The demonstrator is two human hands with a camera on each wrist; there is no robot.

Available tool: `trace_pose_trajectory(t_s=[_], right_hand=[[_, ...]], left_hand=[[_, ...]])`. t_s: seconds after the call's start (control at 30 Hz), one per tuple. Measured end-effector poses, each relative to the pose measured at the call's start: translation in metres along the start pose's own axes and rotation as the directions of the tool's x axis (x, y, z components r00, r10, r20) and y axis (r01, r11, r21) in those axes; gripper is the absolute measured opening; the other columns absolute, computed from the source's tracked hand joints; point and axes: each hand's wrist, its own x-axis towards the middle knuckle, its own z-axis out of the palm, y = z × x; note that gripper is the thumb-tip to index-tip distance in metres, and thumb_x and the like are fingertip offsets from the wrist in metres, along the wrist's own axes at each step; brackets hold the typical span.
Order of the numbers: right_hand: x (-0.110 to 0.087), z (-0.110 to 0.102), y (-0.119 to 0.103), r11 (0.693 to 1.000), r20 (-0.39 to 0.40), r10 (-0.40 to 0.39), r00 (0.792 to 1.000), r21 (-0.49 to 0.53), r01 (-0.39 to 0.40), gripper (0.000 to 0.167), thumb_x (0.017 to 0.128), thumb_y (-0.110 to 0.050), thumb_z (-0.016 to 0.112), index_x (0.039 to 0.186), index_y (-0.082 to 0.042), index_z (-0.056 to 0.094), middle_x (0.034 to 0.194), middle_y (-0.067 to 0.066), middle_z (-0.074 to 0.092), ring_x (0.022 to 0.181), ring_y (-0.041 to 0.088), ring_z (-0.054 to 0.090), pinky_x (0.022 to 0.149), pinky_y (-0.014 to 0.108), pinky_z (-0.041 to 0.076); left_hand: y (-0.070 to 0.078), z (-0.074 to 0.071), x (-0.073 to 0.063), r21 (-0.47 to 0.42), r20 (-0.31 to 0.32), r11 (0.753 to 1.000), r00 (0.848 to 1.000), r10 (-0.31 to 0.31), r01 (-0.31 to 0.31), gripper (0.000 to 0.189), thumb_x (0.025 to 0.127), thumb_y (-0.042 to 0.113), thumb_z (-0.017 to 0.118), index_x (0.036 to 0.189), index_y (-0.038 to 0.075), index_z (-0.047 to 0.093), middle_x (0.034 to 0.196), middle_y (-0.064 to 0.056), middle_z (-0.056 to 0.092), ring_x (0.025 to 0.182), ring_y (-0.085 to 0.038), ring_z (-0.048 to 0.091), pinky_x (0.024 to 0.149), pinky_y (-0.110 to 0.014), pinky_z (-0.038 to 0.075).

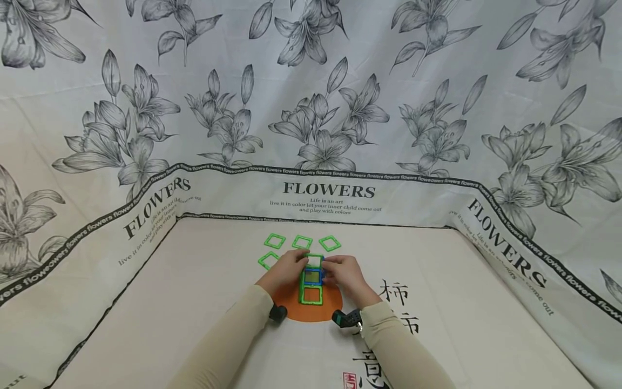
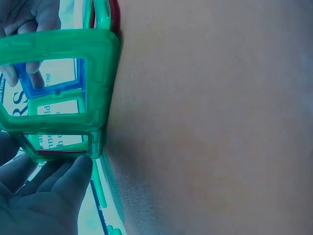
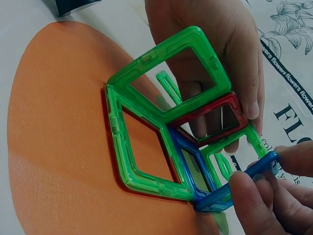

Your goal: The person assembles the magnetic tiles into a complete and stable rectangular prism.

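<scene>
A joined set of magnetic tiles, open square frames in green (image 3: 146,188), red (image 3: 237,103) and blue, stands partly upright on an orange disc (image 1: 332,310). My left hand (image 1: 286,270) holds the set's left side; in the right wrist view its thumb lies by the red frame and its fingers reach behind. At the opposite side my right hand (image 1: 347,275) pinches a blue square tile (image 3: 239,182) between thumb and fingers, against the blue and green frames. The left wrist view shows a green frame (image 2: 100,73) close up, with left fingers (image 2: 73,181) touching its lower edge.
Several loose green square tiles (image 1: 278,234) lie on the pale cloth beyond and left of the hands. Black calligraphy (image 1: 393,292) is printed at the right. Flower-patterned curtains (image 1: 330,194) enclose the table at the back and both sides.
</scene>
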Motion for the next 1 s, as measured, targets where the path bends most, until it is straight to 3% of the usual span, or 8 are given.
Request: trace_pose_trajectory(t_s=[0.47, 1.0], right_hand=[[0.0018, 0.0007, 0.0001, 1.0, -0.004, 0.008, 1.0, -0.006, -0.008, 0.032, 0.091, -0.018, 0.066, 0.116, 0.001, 0.066, 0.091, 0.016, 0.065, 0.064, 0.014, 0.065, 0.066, 0.03, 0.06], [0.0002, -0.003, -0.0031, 0.993, 0.004, -0.03, 1.0, -0.116, 0.03, 0.037, 0.091, -0.02, 0.065, 0.123, -0.001, 0.064, 0.101, 0.018, 0.07, 0.077, 0.022, 0.069, 0.069, 0.035, 0.061]], left_hand=[[0.0008, -0.0006, 0.0, 0.016, 0.003, 1.0, 1.0, 0.011, -0.011, 0.045, 0.103, 0.027, 0.044, 0.144, 0.011, 0.046, 0.146, -0.009, 0.049, 0.136, -0.025, 0.045, 0.113, -0.049, 0.036], [0.0012, -0.002, -0.0021, 0.01, 0.007, 1.0, 1.0, 0.01, -0.011, 0.044, 0.103, 0.028, 0.044, 0.144, 0.012, 0.047, 0.145, -0.007, 0.051, 0.135, -0.024, 0.046, 0.113, -0.048, 0.036]])
